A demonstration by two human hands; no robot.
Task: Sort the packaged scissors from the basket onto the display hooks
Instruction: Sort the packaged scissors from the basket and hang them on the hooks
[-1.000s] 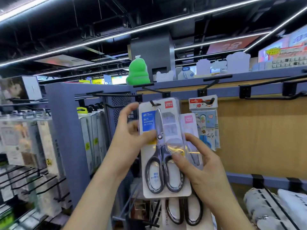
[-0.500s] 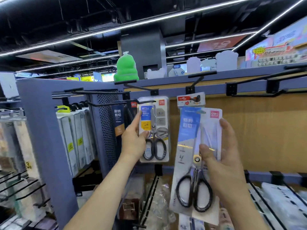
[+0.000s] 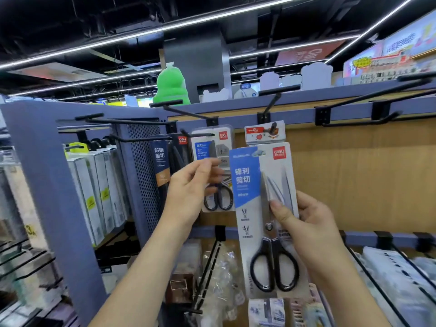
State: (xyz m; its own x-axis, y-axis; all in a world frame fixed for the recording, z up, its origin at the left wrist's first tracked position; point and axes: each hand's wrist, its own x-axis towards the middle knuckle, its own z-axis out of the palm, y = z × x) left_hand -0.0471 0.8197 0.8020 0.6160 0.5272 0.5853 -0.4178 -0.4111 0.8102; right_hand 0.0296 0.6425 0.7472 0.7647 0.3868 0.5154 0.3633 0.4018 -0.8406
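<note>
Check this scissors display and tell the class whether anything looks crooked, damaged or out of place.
Nothing looks damaged or spilled. The hung scissors pack hangs level, and the blue-labelled pack in the right hand is upright, not yet hung. Only the green object on the shelf top looks unlike the stationery around it.

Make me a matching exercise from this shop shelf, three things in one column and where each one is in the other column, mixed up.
Things
1. green figure
2. large scissors pack
3. small scissors pack

Places
A. hanging on a display hook
B. gripped by the right hand
C. standing on the shelf top

Pairs: 1-C, 2-B, 3-A
</note>
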